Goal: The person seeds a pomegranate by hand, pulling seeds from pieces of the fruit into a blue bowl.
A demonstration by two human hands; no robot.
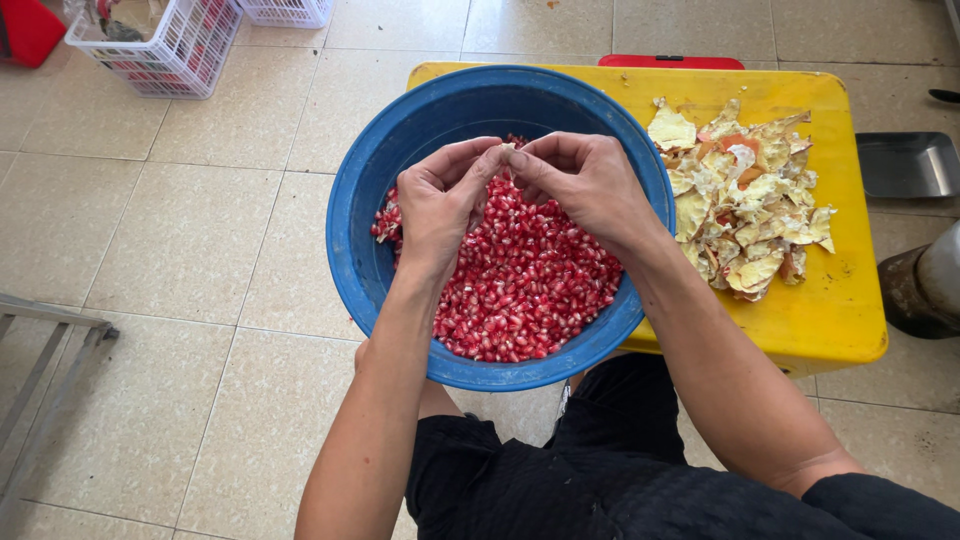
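**Two hands picking at a pomegranate scrap over a bowl of seeds**

Seen from above, a blue bowl (352,240) juts over the near left edge of a yellow table (840,300), filled with red pomegranate seeds (520,290). The left hand (440,205) and right hand (585,185) meet above it, fingertips narrowly pinching one small pale bit of pith (507,148). Peel scraps (745,205) are heaped towards the table's far right. Best done with light pinches, low over the bowl, so loose seeds drop in unburst.
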